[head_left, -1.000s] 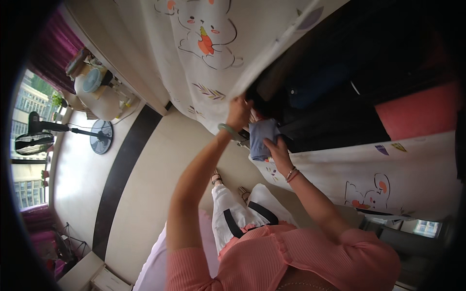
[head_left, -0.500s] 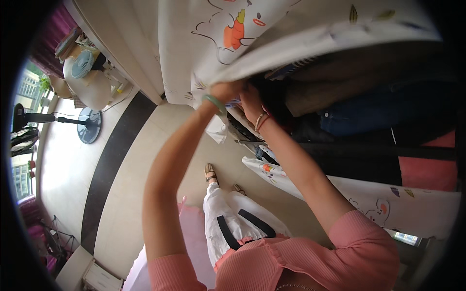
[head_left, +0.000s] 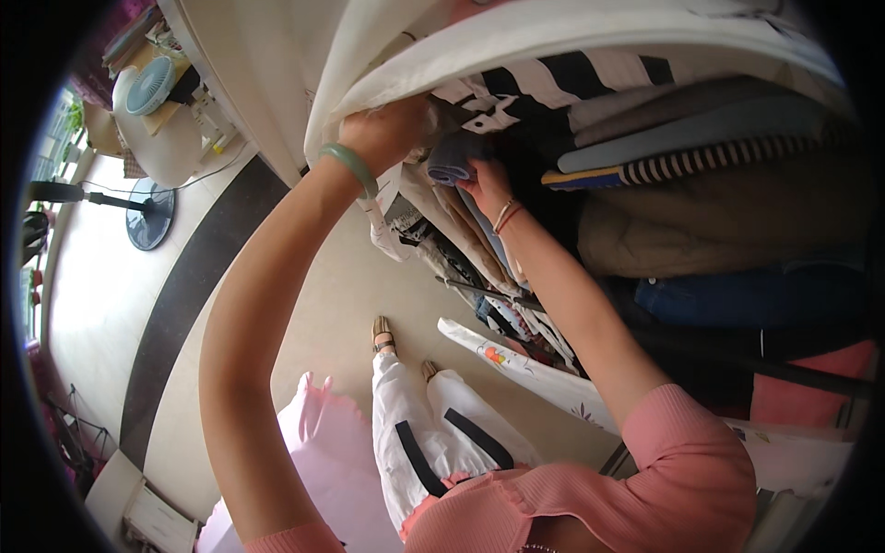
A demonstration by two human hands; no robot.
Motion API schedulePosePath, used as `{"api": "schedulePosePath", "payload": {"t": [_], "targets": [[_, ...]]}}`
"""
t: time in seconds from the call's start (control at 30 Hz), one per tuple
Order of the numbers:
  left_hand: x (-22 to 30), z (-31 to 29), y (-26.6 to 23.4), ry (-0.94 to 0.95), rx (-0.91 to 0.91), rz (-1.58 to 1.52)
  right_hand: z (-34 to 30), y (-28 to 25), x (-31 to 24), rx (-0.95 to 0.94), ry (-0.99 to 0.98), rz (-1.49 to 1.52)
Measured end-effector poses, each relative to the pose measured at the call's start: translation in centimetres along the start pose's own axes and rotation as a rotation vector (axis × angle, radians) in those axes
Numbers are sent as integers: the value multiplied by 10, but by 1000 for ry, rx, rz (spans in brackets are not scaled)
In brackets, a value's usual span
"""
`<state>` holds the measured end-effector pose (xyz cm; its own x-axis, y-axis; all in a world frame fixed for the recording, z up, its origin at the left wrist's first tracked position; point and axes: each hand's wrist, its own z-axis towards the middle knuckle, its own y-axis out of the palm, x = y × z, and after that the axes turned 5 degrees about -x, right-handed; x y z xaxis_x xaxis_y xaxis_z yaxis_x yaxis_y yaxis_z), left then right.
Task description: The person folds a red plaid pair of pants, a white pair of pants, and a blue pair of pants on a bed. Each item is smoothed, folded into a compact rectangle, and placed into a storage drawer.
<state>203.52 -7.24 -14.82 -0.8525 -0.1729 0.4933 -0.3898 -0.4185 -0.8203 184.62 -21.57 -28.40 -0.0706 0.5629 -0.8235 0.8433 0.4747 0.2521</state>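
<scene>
A white printed fabric cover [head_left: 553,32] hangs over a clothes rack, and its edge is gathered in my left hand [head_left: 387,131], with a green bangle at the wrist. That hand's fingers are partly smeared and hidden by the fabric. My right hand [head_left: 490,189] reaches under the cover and grips a folded blue-grey garment [head_left: 458,158] by its near side. Right of it lie stacked folded clothes: a striped piece [head_left: 701,161], a brown piece [head_left: 701,221] and blue jeans [head_left: 737,300]. Black-and-white striped cloth [head_left: 572,78] shows above them.
Below the stack runs a dark rack bar [head_left: 784,364], with hanging clothes [head_left: 470,267] on the rack's left side. A lower white printed flap [head_left: 525,373] droops near my right forearm. A pink cloth [head_left: 323,461] is beside my legs. A small fan [head_left: 150,86] stands at the far left.
My left hand has moved left and up, drawing the cover's edge up and exposing more of the folded clothes. The folded garment in my right hand has come into sight.
</scene>
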Motion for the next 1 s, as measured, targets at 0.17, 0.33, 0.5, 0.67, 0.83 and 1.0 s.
{"api": "schedulePosePath", "payload": {"t": [0.17, 0.33, 0.5, 0.67, 0.83, 1.0], "targets": [[2, 11, 3, 85, -37, -74, 113, -23, 38, 24, -504, -163], [-25, -7, -6, 63, -83, -30, 155, 46, 69, -309, -319, 100], [-2, 4, -18, 55, -273, -24, 186, 17, 72, -45, -182, -26], [-43, -29, -14, 135, -94, -67, 103, 73, 48, 115, -851, -1136], [-11, -30, -5, 327, 31, -135, 97, 53, 34, -250, -853, -1548], [21, -60, 4, 54, -288, -390, 96, 18, 21, -531, -642, -1484]]}}
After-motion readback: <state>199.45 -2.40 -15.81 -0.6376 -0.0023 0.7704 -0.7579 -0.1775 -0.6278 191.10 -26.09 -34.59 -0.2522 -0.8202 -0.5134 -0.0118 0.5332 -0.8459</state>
